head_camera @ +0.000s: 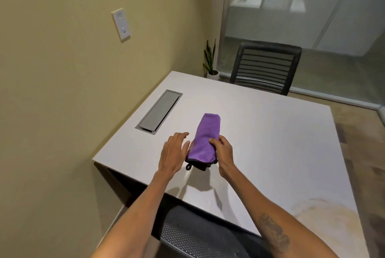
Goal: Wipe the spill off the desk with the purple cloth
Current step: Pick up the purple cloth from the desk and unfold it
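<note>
A folded purple cloth (205,139) with a dark trim and a small loop lies on the white desk (270,132), pointing away from me. My right hand (224,152) pinches its right edge near the middle. Fingers apart, my left hand (174,153) rests beside the cloth's left edge and holds nothing. A pale cream spill (325,216) spreads over the desk's near right corner, well apart from the cloth and both hands.
A grey cable hatch (159,111) is set into the desk on the left, near the wall. A black slatted chair (265,67) stands at the far side, a potted plant (211,61) in the corner. A mesh chair back (198,234) is below my arms.
</note>
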Tool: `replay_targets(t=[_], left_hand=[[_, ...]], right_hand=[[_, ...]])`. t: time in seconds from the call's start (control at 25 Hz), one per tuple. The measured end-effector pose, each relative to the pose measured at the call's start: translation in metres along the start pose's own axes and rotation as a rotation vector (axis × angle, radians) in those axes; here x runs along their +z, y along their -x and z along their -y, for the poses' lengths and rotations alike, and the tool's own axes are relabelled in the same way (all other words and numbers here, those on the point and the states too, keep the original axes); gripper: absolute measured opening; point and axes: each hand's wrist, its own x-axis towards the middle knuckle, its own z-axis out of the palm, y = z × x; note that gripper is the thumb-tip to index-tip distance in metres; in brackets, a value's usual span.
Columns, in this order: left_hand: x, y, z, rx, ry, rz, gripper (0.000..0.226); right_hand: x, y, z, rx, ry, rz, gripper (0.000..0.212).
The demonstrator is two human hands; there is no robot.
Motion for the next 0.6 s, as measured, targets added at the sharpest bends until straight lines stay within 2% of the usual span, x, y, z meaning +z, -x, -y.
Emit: replay_targets(t=[0.36,0.48,0.6], left_hand=[[0.066,0.037,-0.204,0.151,0.110,0.097,0.036],[0.095,0.059,-0.260,0.114,0.226,0.124,0.035],[0.124,0.084,-0.297,0.059,0.350,0.223,0.035]], right_hand=[[-0.221,0.075,0.015,-0.047,-0.073,-0.101,0.006],[-0.294,0.101,0.007,0.014,-0.220,-0.155,0.011],[-0.353,0.124,-0.010,0.150,-0.410,-0.190,0.010]])
